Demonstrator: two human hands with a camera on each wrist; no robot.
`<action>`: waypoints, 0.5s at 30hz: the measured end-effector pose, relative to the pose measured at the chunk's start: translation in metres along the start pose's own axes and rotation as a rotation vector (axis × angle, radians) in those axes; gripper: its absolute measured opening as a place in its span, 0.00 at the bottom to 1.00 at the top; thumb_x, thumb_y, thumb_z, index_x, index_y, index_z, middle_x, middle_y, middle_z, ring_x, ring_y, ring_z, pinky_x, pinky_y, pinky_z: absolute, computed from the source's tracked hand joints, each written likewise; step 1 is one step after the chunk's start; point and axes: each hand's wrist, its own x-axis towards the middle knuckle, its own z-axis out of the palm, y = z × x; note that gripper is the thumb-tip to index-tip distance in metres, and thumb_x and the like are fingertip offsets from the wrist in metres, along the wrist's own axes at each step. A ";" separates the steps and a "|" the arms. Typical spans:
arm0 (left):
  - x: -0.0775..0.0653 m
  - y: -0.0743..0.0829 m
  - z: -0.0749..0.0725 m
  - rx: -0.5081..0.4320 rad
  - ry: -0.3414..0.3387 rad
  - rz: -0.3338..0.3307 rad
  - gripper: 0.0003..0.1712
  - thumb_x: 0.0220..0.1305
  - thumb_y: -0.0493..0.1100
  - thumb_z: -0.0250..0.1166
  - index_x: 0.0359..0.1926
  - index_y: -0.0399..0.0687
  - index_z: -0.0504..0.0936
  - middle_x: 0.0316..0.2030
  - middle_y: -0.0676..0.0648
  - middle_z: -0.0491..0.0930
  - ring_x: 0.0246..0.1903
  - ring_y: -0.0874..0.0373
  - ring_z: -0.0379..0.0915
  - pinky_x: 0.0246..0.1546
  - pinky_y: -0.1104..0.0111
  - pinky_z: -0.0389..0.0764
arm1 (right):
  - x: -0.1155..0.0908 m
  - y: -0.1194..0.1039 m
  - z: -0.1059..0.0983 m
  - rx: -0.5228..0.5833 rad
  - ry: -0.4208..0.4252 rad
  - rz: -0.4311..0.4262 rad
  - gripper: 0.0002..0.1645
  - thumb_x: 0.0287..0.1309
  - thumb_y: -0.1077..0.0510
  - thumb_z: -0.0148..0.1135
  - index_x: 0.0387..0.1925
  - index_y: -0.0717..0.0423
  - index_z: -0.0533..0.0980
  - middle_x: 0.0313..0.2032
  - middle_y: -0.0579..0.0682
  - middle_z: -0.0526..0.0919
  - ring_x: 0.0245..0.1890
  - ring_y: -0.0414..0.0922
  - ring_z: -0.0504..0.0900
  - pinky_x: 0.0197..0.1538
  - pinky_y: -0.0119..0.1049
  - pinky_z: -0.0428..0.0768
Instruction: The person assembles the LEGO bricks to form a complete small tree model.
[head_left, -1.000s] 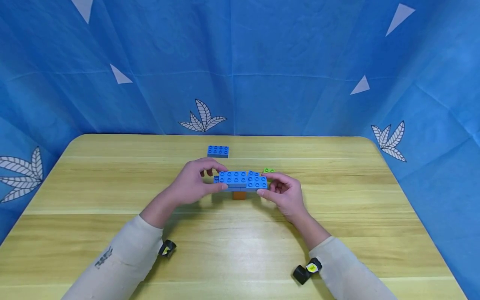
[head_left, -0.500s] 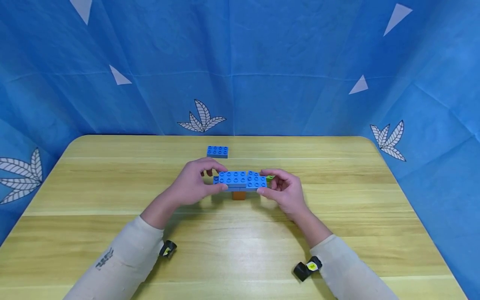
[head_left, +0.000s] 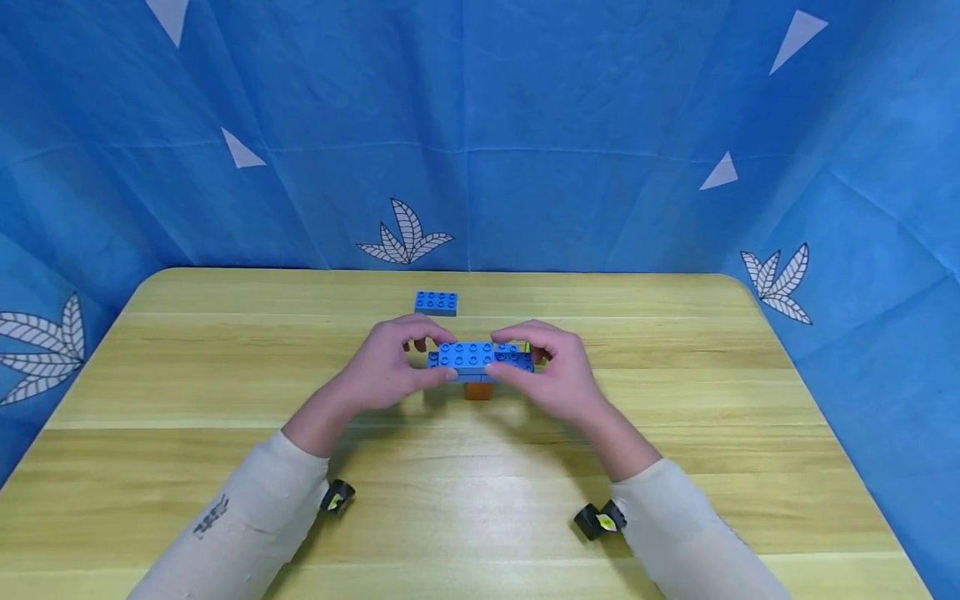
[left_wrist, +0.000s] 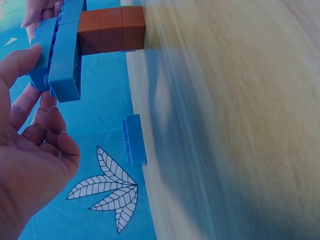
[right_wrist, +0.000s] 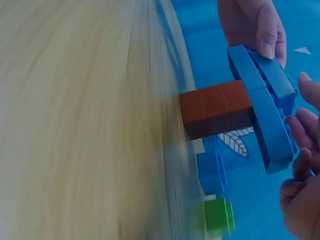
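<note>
Blue brick (head_left: pixel 467 356), pinched by the left hand (head_left: pixel 384 362), may seat crooked if the right hand (head_left: pixel 557 371), its grip unclear, presses off-centre.

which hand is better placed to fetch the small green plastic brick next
Probably the right hand: seemingly holding nothing, it is nearer the green brick; the left hand pinches the top rectangular blue plastic brick.

Inscriptions: none can be read. Left sleeve (head_left: pixel 258 500): dark marking (head_left: pixel 211 517) borne, too small to be deciphered. Black wrist devices (head_left: pixel 587 522): yellow labels (head_left: pixel 607 522) carried, likewise undecipherable.
</note>
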 end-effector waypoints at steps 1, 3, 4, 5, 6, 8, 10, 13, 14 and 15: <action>0.000 0.000 0.000 -0.002 0.000 -0.002 0.21 0.55 0.43 0.78 0.51 0.51 0.86 0.46 0.53 0.80 0.42 0.44 0.71 0.35 0.58 0.75 | 0.001 -0.005 0.001 0.005 -0.005 0.009 0.16 0.50 0.71 0.74 0.44 0.68 0.84 0.41 0.61 0.85 0.27 0.58 0.70 0.27 0.36 0.64; 0.000 0.000 0.000 -0.005 0.001 -0.005 0.21 0.56 0.43 0.78 0.51 0.51 0.86 0.46 0.53 0.80 0.42 0.46 0.71 0.35 0.58 0.75 | 0.002 -0.008 0.003 0.015 -0.006 0.030 0.16 0.51 0.72 0.73 0.44 0.68 0.84 0.41 0.60 0.86 0.25 0.57 0.68 0.26 0.34 0.63; 0.000 0.000 0.000 -0.006 0.001 -0.006 0.20 0.56 0.43 0.78 0.51 0.51 0.86 0.46 0.53 0.80 0.41 0.47 0.71 0.35 0.58 0.75 | 0.001 -0.005 0.003 0.013 -0.004 0.039 0.15 0.51 0.72 0.73 0.44 0.68 0.84 0.40 0.58 0.86 0.24 0.56 0.67 0.26 0.33 0.62; 0.000 0.000 0.000 -0.009 0.001 -0.007 0.20 0.56 0.43 0.78 0.51 0.51 0.86 0.46 0.53 0.80 0.41 0.48 0.70 0.35 0.59 0.75 | 0.001 -0.001 0.004 0.012 -0.003 0.048 0.15 0.52 0.71 0.73 0.44 0.67 0.85 0.40 0.56 0.86 0.23 0.55 0.66 0.25 0.32 0.61; 0.000 0.000 0.000 -0.010 0.001 -0.010 0.20 0.56 0.43 0.78 0.51 0.51 0.86 0.46 0.53 0.80 0.41 0.49 0.70 0.35 0.59 0.75 | 0.001 0.004 0.005 0.015 -0.001 0.059 0.15 0.52 0.71 0.74 0.44 0.65 0.85 0.40 0.54 0.86 0.23 0.54 0.66 0.24 0.32 0.60; 0.000 -0.001 0.000 -0.015 0.001 -0.015 0.20 0.56 0.43 0.78 0.51 0.51 0.86 0.46 0.53 0.80 0.40 0.51 0.70 0.35 0.59 0.75 | 0.000 0.013 0.005 0.025 0.001 0.075 0.16 0.52 0.69 0.75 0.45 0.62 0.86 0.41 0.51 0.87 0.23 0.53 0.66 0.24 0.32 0.60; 0.000 -0.001 0.000 -0.021 0.000 -0.017 0.20 0.56 0.43 0.77 0.51 0.51 0.87 0.45 0.53 0.80 0.39 0.51 0.69 0.33 0.60 0.75 | 0.000 0.021 0.006 0.036 -0.002 0.087 0.16 0.52 0.67 0.75 0.45 0.59 0.86 0.41 0.49 0.87 0.25 0.53 0.69 0.24 0.32 0.61; 0.001 -0.003 0.000 -0.035 0.003 -0.001 0.20 0.57 0.43 0.77 0.51 0.50 0.87 0.43 0.52 0.79 0.37 0.52 0.69 0.31 0.61 0.73 | 0.000 0.025 0.006 0.045 -0.009 0.097 0.15 0.53 0.65 0.76 0.44 0.57 0.86 0.41 0.47 0.87 0.24 0.52 0.68 0.23 0.32 0.62; 0.001 -0.004 0.001 -0.040 0.003 0.008 0.20 0.57 0.42 0.77 0.51 0.50 0.87 0.42 0.52 0.79 0.36 0.52 0.68 0.30 0.61 0.73 | 0.000 0.025 0.006 0.044 -0.008 0.100 0.15 0.53 0.64 0.76 0.44 0.56 0.87 0.41 0.47 0.87 0.23 0.51 0.67 0.23 0.32 0.61; 0.001 -0.004 0.001 -0.044 0.003 0.019 0.20 0.57 0.42 0.77 0.51 0.49 0.87 0.42 0.52 0.79 0.35 0.52 0.68 0.30 0.61 0.72 | 0.000 0.026 0.006 0.044 -0.008 0.103 0.14 0.53 0.63 0.76 0.43 0.55 0.87 0.40 0.47 0.87 0.23 0.51 0.67 0.23 0.33 0.62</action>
